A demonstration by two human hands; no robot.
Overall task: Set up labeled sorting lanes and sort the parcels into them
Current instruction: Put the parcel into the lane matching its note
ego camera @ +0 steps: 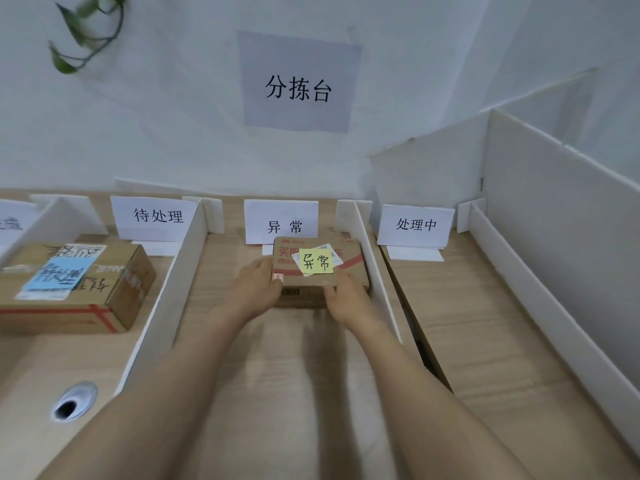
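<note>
Your left grip point(258, 284) holds the left side of the small parcel point(287, 270) and your right grip point(346, 296) holds its near right corner, thumb on the top edge. The fingers of both are mostly hidden against the cardboard. The small parcel sits in the middle lane, just in front of the white label point(281, 221) reading 异常, and it covers that label's lower edge. Whether its base rests on the table point(287, 362) or hangs just above it, you cannot tell, as the wood below your wrists is blurred. A yellow note point(317, 260), also reading 异常, lies on the parcel's top and hides part of the red print and a white slip beneath it. The left divider point(173, 282) and right divider point(375, 271) wall the lane, and the parcel is close beside the right one. In the lane to the left, under the 待处理 label point(157, 216), a large parcel point(114, 296) carries a blue note point(57, 273) whose writing faces away and is hard to read. The right lane's label point(415, 225) reads 处理中. A further label point(10, 223) at the far left is cut off by the frame.
</note>
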